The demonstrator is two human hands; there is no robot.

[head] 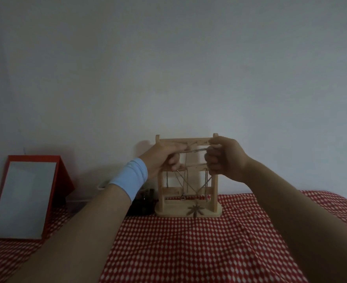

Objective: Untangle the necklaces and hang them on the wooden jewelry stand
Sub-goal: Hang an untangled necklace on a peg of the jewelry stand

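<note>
At the far left a red-framed mirror (23,199) leans back against the wall, standing on the red-and-white checked cloth (189,248) that covers the bench. Your left forearm rises from the lower left corner, crossing the cloth at a slant, with a pale blue wristband (130,177) around the wrist. Your left hand (164,158) is raised in front of the left post of the wooden jewelry stand (189,176), fingers curled in and pinched closed on one end of a chain (197,150), thumb side facing up.

Just behind the left wrist, a small dark object (143,203) sits on the cloth beside the stand's base; what it is cannot be told.

The chain runs taut and nearly level between your two hands, just below the stand's top bar. More necklaces (193,184) hang lower on the stand, their strands crossing one another in front of the lower rails, and a leaf-shaped pendant (195,210) lies against the base.

Your right hand (225,158) is at the stand's right post, closed in a loose fist around the chain's other end, knuckles toward the stand. The right forearm, bare, stretches down to the lower right corner.
</note>
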